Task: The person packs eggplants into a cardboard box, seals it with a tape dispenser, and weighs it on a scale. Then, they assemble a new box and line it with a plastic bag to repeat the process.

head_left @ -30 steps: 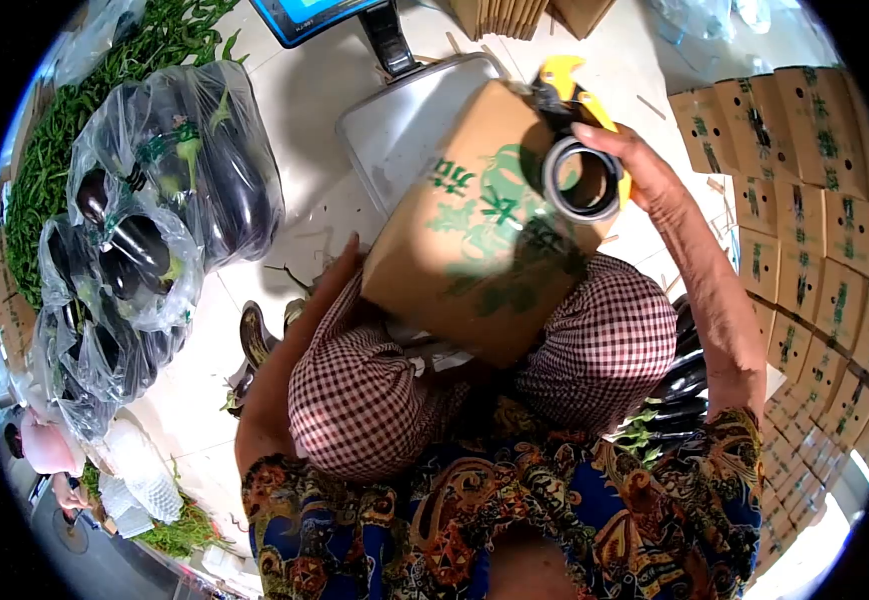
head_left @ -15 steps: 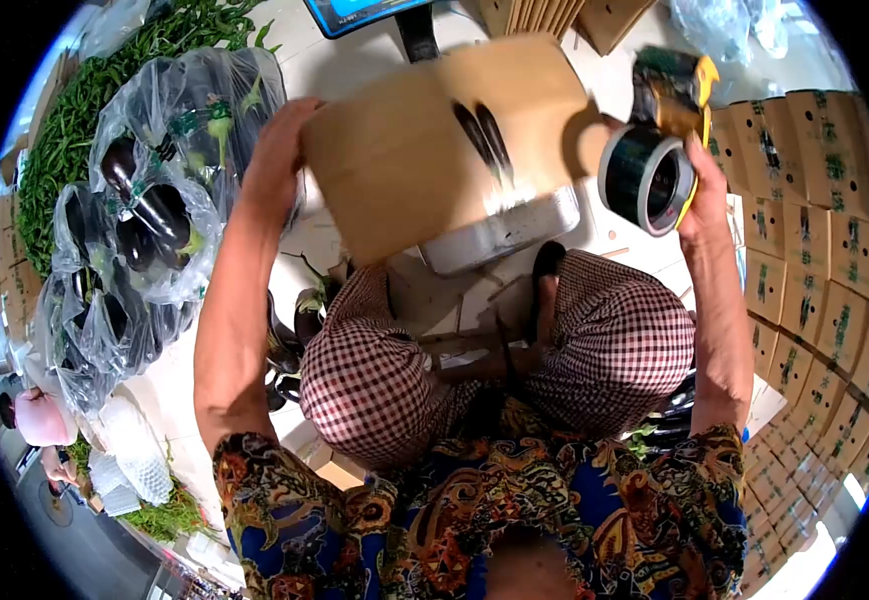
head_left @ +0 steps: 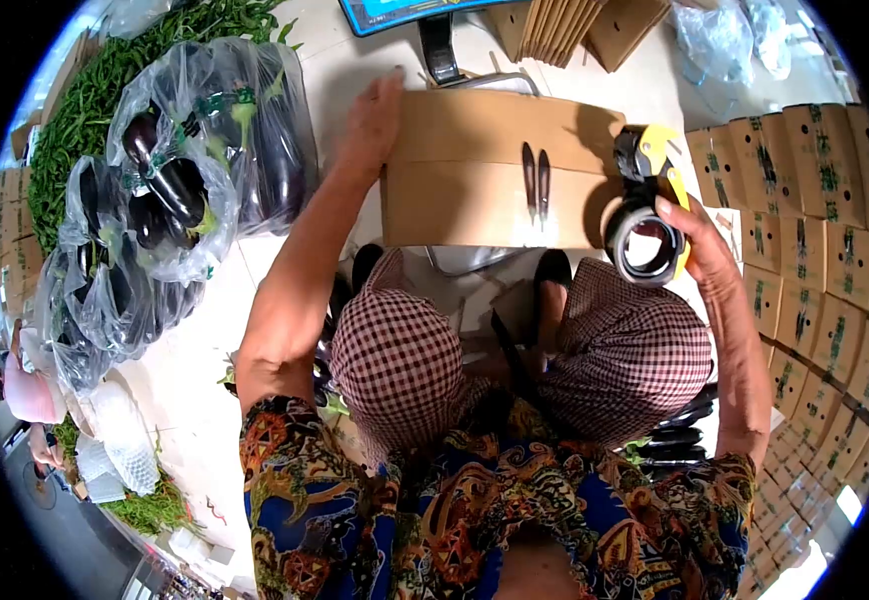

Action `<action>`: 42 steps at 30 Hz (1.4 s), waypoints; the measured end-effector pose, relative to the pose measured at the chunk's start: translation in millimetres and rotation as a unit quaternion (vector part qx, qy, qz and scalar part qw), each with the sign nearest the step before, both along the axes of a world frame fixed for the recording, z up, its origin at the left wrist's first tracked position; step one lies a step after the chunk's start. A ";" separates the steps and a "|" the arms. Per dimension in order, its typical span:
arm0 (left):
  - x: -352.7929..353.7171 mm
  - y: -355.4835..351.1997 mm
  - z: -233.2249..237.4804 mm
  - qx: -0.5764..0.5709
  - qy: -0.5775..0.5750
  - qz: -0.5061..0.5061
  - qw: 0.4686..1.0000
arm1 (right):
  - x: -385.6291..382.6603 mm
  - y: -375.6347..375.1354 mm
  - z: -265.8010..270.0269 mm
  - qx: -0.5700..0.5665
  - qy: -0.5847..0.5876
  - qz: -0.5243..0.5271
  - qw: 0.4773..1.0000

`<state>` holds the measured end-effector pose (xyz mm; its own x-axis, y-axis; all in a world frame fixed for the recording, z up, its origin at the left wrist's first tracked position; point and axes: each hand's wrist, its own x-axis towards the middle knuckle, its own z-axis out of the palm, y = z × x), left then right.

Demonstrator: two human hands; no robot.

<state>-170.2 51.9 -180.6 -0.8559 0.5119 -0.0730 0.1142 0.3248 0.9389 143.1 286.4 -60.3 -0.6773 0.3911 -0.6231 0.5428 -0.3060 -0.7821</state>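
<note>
Brown cardboard box [head_left: 475, 170] with its long axis left-right, left hand [head_left: 375, 125] pressed open against its left end, right hand [head_left: 700, 245] clasping yellow tape dispenser [head_left: 645, 215] at its right edge (stacked printed cartons [head_left: 815, 170] close beyond)

The left hand [head_left: 375, 115] lies flat on the left end of a cardboard box [head_left: 475, 170], whose top flaps meet in a seam. The right hand [head_left: 700, 245] grips a yellow tape dispenser [head_left: 645, 215] touching the box's right end, and bagged eggplants [head_left: 185, 190] sit to the left
</note>
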 end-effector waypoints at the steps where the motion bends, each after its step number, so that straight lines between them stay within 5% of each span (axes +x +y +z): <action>1: 4.3 5.3 3.8 0.000 -0.037 -0.028 0.999 | 8.0 3.4 3.0 0.005 -0.023 -0.003 1.000; 6: 6.0 16.0 15.7 0.068 -0.199 -0.083 0.974 | 24.8 14.7 -14.7 0.032 -0.011 -0.080 0.996; 9: 13.1 17.0 17.8 0.061 -0.149 -0.038 0.986 | -0.4 6.9 -43.3 -0.048 0.086 -0.177 0.979; 18: 20.7 24.4 22.1 -0.080 0.131 -0.058 0.986 | -24.0 -11.7 -45.9 -0.115 0.126 -0.193 0.966; 23: 11.2 19.8 8.7 -0.084 0.003 -0.025 0.996 | -17.5 -9.3 -43.1 -0.090 0.138 -0.225 0.960; 29: 14.6 20.4 18.3 -0.023 -0.015 -0.044 0.999 | 66.3 53.9 -18.6 -0.005 0.232 -0.254 0.939; 31: 11.2 19.3 17.5 -0.021 0.005 -0.060 0.998 | 70.6 49.6 -12.2 0.120 0.155 -0.290 0.937; 33: 14.5 21.4 18.5 -0.029 -0.026 -0.041 0.998 | 74.3 40.7 -54.2 0.181 0.122 -0.213 0.952; 35: 17.1 20.3 19.1 -0.016 -0.077 -0.013 0.997 | 35.7 15.1 -48.2 0.095 0.102 -0.239 0.961; 42: 2.5 16.7 1.3 0.010 -0.148 -0.044 0.988 | 34.5 5.3 -25.3 0.245 0.085 -0.175 0.950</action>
<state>-167.7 68.7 -179.3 -0.7507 0.5878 -0.3017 -0.1383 0.3066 0.9417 177.6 291.7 -85.7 -0.5268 0.8259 -0.2009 0.3274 -0.0209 -0.9447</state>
